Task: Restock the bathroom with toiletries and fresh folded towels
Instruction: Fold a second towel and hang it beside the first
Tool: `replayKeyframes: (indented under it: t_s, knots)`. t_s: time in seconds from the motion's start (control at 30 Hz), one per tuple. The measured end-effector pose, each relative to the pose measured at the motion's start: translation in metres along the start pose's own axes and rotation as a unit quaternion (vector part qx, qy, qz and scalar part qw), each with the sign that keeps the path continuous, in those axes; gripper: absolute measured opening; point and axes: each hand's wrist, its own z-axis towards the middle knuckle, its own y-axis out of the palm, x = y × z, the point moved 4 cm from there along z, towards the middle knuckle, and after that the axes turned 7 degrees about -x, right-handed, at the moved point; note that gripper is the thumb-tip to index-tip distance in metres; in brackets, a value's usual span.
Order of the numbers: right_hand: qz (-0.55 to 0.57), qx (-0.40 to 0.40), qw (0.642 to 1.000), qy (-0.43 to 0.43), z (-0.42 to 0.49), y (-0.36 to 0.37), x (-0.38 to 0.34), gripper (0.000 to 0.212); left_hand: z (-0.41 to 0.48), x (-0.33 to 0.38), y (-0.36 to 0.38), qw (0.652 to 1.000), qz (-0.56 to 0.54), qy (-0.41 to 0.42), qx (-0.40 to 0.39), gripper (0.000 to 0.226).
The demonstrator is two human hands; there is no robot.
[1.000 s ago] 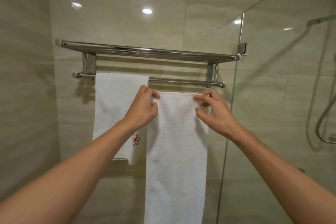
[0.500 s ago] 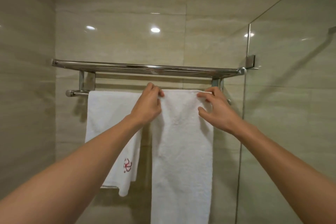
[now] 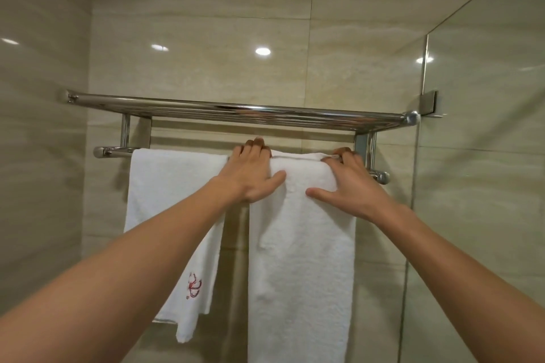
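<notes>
Plain white terry towel (image 3: 300, 244): centre of frame, draped over the lower chrome rail (image 3: 113, 152). The front fall hangs long and runs out at the bottom edge. The top fold sits on the rail, a little bunched along its upper edge. The back fall is hidden.

Left hand (image 3: 253, 174): at the towel's upper left corner, fingers hooked over the fold, thumb laid on the front face.
Right hand (image 3: 351, 183): at the upper right corner, fingertips curled over the fold, thumb splayed across the front. The hands are apart, one clamped on each corner.

Judgement: the step in hand looks like seating and squaring this towel. It is draped but not yet let go.

Left of centre, close beside it on the same rail: a white towel with a red embroidered emblem (image 3: 171, 215). Its fall is shorter and its lower hem is skewed. It probably counts as hung, though it may want straightening.

Above, across the middle of the frame: a chrome multi-bar shelf (image 3: 236, 110). Its top cannot be read from below, so whether folded towels lie there is unknown.

Toiletries: none in view, so that half of the job cannot be judged from here.

Right of frame: a clear glass shower panel (image 3: 486, 186). Behind everything: glossy beige wall tiles (image 3: 206, 38).
</notes>
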Motion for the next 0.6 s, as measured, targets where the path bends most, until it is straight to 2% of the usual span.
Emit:
replayKeyframes:
  t_s: [0.13,0.33,0.43,0.6]
  knots:
    - [-0.038,0.001,0.999,0.009,0.01,0.002,0.001,0.083,0.008,-0.002,0.0,1.0,-0.008,0.004,-0.007,0.07]
    - [-0.067,0.016,0.997,0.024,0.012,0.005,0.001,0.082,0.008,0.0,-0.001,1.0,0.01,-0.017,-0.001,0.091]
    - [-0.033,0.037,0.998,0.027,0.006,0.006,0.0,0.072,0.01,0.003,-0.001,0.998,0.045,-0.033,0.004,0.1]
    - [0.057,0.107,0.992,0.017,-0.021,0.012,0.0,0.053,0.015,0.006,-0.001,0.999,0.033,-0.036,0.01,0.093]
